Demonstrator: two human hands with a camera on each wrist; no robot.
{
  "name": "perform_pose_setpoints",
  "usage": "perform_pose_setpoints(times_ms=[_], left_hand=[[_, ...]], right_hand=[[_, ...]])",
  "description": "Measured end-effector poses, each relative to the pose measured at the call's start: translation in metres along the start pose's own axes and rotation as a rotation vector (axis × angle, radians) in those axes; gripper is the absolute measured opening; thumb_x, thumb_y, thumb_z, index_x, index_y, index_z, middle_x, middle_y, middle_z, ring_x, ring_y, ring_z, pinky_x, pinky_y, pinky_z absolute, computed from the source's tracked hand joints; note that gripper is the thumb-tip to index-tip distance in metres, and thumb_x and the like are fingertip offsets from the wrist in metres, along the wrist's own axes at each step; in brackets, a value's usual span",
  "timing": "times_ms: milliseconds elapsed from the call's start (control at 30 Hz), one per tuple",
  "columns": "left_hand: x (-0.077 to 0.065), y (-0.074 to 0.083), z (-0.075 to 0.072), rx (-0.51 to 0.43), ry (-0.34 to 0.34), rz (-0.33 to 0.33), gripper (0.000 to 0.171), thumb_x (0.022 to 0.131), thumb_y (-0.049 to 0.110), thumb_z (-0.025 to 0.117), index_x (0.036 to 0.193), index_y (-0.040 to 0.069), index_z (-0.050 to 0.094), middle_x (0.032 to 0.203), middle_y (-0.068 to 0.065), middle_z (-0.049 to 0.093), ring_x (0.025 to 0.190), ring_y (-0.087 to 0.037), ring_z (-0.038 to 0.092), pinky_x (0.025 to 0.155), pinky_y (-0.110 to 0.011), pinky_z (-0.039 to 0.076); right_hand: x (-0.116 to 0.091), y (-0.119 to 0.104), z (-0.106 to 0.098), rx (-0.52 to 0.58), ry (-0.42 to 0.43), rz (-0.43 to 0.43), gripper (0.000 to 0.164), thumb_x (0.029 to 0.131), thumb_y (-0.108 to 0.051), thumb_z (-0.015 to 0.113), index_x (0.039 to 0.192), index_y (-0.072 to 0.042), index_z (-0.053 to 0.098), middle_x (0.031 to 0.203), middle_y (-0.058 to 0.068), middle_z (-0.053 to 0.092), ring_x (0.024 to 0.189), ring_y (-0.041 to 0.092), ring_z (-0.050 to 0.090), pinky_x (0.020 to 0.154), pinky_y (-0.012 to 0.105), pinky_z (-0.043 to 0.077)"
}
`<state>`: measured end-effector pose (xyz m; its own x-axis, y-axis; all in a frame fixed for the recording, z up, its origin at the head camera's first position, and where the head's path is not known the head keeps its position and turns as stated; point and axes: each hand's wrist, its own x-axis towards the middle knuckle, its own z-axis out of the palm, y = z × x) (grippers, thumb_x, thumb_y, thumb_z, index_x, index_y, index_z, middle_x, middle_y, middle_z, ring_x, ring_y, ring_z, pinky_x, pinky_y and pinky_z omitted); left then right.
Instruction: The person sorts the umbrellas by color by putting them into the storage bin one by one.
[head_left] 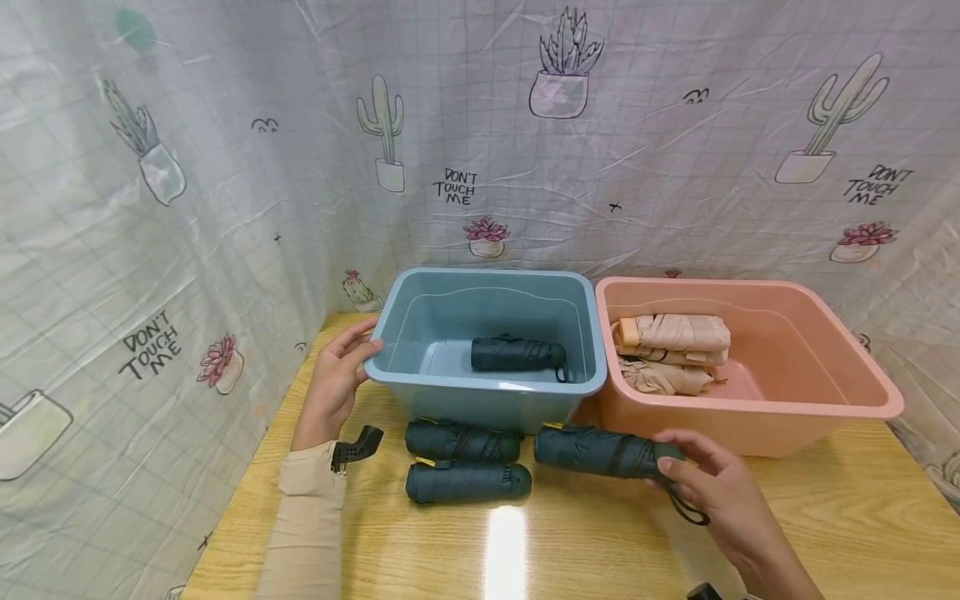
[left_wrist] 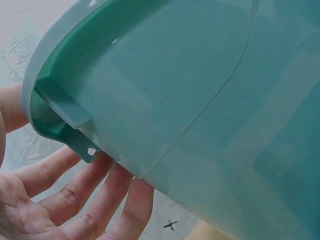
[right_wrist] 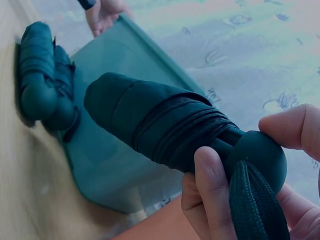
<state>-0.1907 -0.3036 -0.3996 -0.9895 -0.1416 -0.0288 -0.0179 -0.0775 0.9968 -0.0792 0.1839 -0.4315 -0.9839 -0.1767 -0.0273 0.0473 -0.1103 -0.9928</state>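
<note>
My right hand holds a folded dark green umbrella by its rounded handle end, the wrist strap hanging down. This umbrella points leftward, in front of the bins. With the thumb over the rim and fingers beneath it, my left hand grips the left end of the blue bin. Inside that bin lies another dark green umbrella. Two more folded umbrellas, one behind and one in front, lie on the table before the blue bin.
A pink bin stands right beside the blue one, with several beige folded umbrellas at its left side. Both bins stand on a wooden table. A cactus-print curtain hangs behind and along the left.
</note>
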Motion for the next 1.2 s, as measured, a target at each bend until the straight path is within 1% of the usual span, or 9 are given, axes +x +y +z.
perform_pose_setpoints(times_ms=[200, 433, 667, 700, 800, 867, 933, 1033, 1200], left_hand=[[0.000, 0.000, 0.000, -0.006, -0.007, -0.001, 0.050, 0.101, 0.016, 0.066, 0.147, 0.006, 0.053, 0.115, 0.000, 0.061, 0.097, -0.011, 0.066, 0.077, -0.024, 0.060], [0.001, 0.000, 0.001, -0.011, -0.002, -0.002, 0.049, 0.100, 0.015, 0.066, 0.147, 0.006, 0.054, 0.114, -0.001, 0.062, 0.096, -0.011, 0.066, 0.076, -0.024, 0.059], [0.002, 0.000, 0.001, -0.007, -0.003, -0.005, 0.049, 0.101, 0.015, 0.066, 0.147, 0.006, 0.054, 0.115, -0.001, 0.062, 0.098, -0.011, 0.065, 0.076, -0.023, 0.059], [0.002, 0.000, 0.001, -0.007, -0.002, -0.005, 0.049, 0.101, 0.015, 0.066, 0.147, 0.006, 0.054, 0.115, -0.001, 0.061, 0.099, -0.011, 0.065, 0.076, -0.023, 0.059], [0.002, 0.000, 0.001, -0.005, -0.002, -0.003, 0.049, 0.101, 0.015, 0.065, 0.147, 0.006, 0.053, 0.115, 0.000, 0.061, 0.099, -0.011, 0.064, 0.077, -0.023, 0.059], [0.002, -0.001, 0.001, -0.006, -0.002, -0.002, 0.048, 0.101, 0.015, 0.065, 0.147, 0.006, 0.054, 0.115, -0.001, 0.061, 0.099, -0.011, 0.064, 0.077, -0.023, 0.059], [0.002, -0.001, 0.000, -0.007, -0.002, -0.002, 0.048, 0.101, 0.015, 0.065, 0.147, 0.006, 0.054, 0.115, -0.001, 0.061, 0.099, -0.011, 0.064, 0.077, -0.023, 0.059], [0.003, -0.002, 0.000, -0.009, -0.001, -0.004, 0.048, 0.101, 0.015, 0.066, 0.147, 0.006, 0.054, 0.115, -0.002, 0.061, 0.099, -0.012, 0.064, 0.077, -0.023, 0.059], [0.003, -0.003, -0.001, -0.007, 0.000, -0.005, 0.048, 0.101, 0.015, 0.066, 0.147, 0.007, 0.054, 0.116, -0.002, 0.061, 0.100, -0.012, 0.064, 0.077, -0.024, 0.060]], right_hand=[[-0.003, -0.009, -0.001, 0.021, -0.026, -0.042, 0.029, 0.102, 0.006, 0.054, 0.124, -0.009, 0.066, 0.116, -0.005, 0.067, 0.093, 0.014, 0.071, 0.080, 0.031, 0.062], [-0.005, -0.022, -0.004, 0.018, -0.048, -0.059, 0.032, 0.103, 0.005, 0.051, 0.126, -0.012, 0.065, 0.120, -0.005, 0.066, 0.092, 0.019, 0.074, 0.079, 0.031, 0.062], [0.002, -0.037, -0.004, 0.011, -0.102, -0.131, 0.035, 0.103, 0.009, 0.048, 0.128, -0.010, 0.063, 0.124, -0.005, 0.064, 0.090, 0.013, 0.071, 0.079, 0.030, 0.061], [0.004, -0.039, -0.004, 0.020, -0.107, -0.140, 0.036, 0.102, 0.009, 0.047, 0.127, -0.010, 0.063, 0.124, -0.005, 0.063, 0.086, 0.011, 0.069, 0.078, 0.030, 0.061], [0.009, -0.044, -0.003, 0.055, -0.140, -0.161, 0.039, 0.102, 0.012, 0.045, 0.126, -0.010, 0.064, 0.124, -0.003, 0.064, 0.085, 0.011, 0.070, 0.078, 0.030, 0.062], [0.012, -0.047, -0.003, 0.077, -0.158, -0.158, 0.041, 0.101, 0.013, 0.044, 0.125, -0.012, 0.065, 0.124, -0.002, 0.064, 0.087, 0.013, 0.071, 0.079, 0.030, 0.062], [0.016, -0.051, -0.002, 0.098, -0.181, -0.149, 0.041, 0.101, 0.013, 0.043, 0.125, -0.012, 0.066, 0.124, 0.001, 0.064, 0.096, 0.018, 0.071, 0.082, 0.033, 0.062], [0.021, -0.058, 0.001, 0.092, -0.189, -0.123, 0.040, 0.101, 0.012, 0.045, 0.123, -0.013, 0.067, 0.123, 0.001, 0.064, 0.100, 0.018, 0.069, 0.084, 0.033, 0.062], [0.030, -0.071, 0.006, 0.068, -0.203, -0.089, 0.038, 0.101, 0.009, 0.048, 0.121, -0.016, 0.068, 0.121, 0.001, 0.065, 0.092, 0.016, 0.068, 0.082, 0.030, 0.061]])
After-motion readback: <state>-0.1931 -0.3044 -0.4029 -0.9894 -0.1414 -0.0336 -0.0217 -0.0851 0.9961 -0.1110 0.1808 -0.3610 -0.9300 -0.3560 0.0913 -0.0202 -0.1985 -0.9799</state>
